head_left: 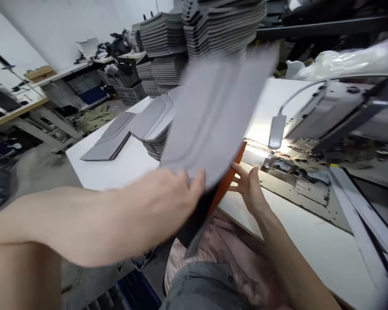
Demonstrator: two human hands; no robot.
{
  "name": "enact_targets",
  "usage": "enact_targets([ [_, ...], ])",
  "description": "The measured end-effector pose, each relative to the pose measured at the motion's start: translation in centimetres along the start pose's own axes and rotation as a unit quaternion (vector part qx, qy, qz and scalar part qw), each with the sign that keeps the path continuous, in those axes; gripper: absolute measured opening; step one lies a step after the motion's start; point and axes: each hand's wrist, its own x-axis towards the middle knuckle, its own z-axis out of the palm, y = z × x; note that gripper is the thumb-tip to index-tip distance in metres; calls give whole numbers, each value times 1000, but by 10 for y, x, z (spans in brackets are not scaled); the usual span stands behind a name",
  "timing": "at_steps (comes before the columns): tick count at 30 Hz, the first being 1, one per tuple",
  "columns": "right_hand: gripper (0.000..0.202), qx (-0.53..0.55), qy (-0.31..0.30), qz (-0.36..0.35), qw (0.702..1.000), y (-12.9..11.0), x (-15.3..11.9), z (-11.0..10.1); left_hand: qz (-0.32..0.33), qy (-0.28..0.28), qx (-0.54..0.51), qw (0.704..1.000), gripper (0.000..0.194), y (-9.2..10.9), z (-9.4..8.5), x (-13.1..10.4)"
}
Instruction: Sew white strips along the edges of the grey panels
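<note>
My left hand (161,206), smeared by motion, is closed on the near edge of a grey ribbed fabric panel (210,116). The panel is tilted up over the white table and blurred at its top end. Below it hangs an orange piece (224,185) with a black face beside it; whether these are joined to the panel I cannot tell. My right hand (250,189) has its fingers apart, fingertips touching the edge of the orange piece. Just right of that hand stands a sewing machine (330,116) with its lamp lit.
Several similar grey panels lie in a stack (153,116) on the white table (129,168), with another small pile (108,140) to its left. Tall stacks of panels (223,26) rise behind. Clear plastic wrap (352,60) lies past the machine. Other workbenches (29,105) stand at left.
</note>
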Motion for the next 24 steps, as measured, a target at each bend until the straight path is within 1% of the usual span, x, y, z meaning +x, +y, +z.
enact_targets([
  [1,97,30,-13,13,999,0,-5,0,54,-103,-12,993,46,19,20,4],
  [2,97,45,-9,22,999,2,-10,0,87,-202,-23,975,47,34,36,9],
  [3,90,47,13,29,998,5,-13,0,122,-278,-33,952,45,44,49,17],
  [4,78,41,46,33,998,9,-16,1,144,-336,-47,930,37,49,59,27],
  [5,66,29,82,29,996,14,-17,1,156,-370,-67,913,25,51,68,40],
  [6,55,11,117,16,993,18,-17,1,162,-376,-90,908,13,49,75,55],
  [7,47,-11,146,-3,989,23,-16,1,159,-350,-111,916,11,44,83,73],
  [8,43,-32,167,-24,985,27,-14,1,146,-292,-125,937,19,37,92,92],
  [9,40,-49,183,-42,981,30,-11,0,125,-212,-135,960,25,28,103,113],
  [10,38,-59,193,-54,978,32,-8,-1,91,-113,-131,981,28,17,115,134],
  [11,37,-67,200,-62,976,34,-6,-3,54,-29,-126,990,29,7,128,155],
  [12,37,-78,204,-63,974,34,-5,-6,35,5,-133,990,29,-3,142,174],
  [13,36,-100,206,-59,972,34,-4,-9,30,2,-147,989,29,-12,156,192],
  [14,34,-144,202,-57,967,33,-5,-13,39,-26,-170,984,29,-20,169,208],
  [15,31,-201,193,-59,959,31,-7,-19,52,-66,-204,975,29,-27,180,221],
  [16,28,-256,184,-62,947,29,-11,-25,62,-104,-244,962,28,-32,190,231],
  [17,28,-309,175,-73,932,27,-15,-32,63,-131,-287,947,26,-35,199,239],
  [18,28,-356,168,-97,914,25,-21,-40,51,-144,-326,933,22,-38,207,245],
  [20,26,-441,147,-182,866,24,-30,-55,3,-148,-374,915,18,-40,220,253],
  [21,24,-484,132,-232,833,25,-33,-62,-21,-147,-381,913,21,-40,225,256],
  [22,23,-526,116,-285,793,27,-35,-67,-41,-145,-381,912,24,-39,229,258],
  [23,24,-558,103,-333,753,29,-35,-72,-56,-143,-378,913,27,-38,231,259],
  [24,26,-578,99,-372,719,32,-33,-75,-65,-142,-377,913,29,-37,233,261],
])
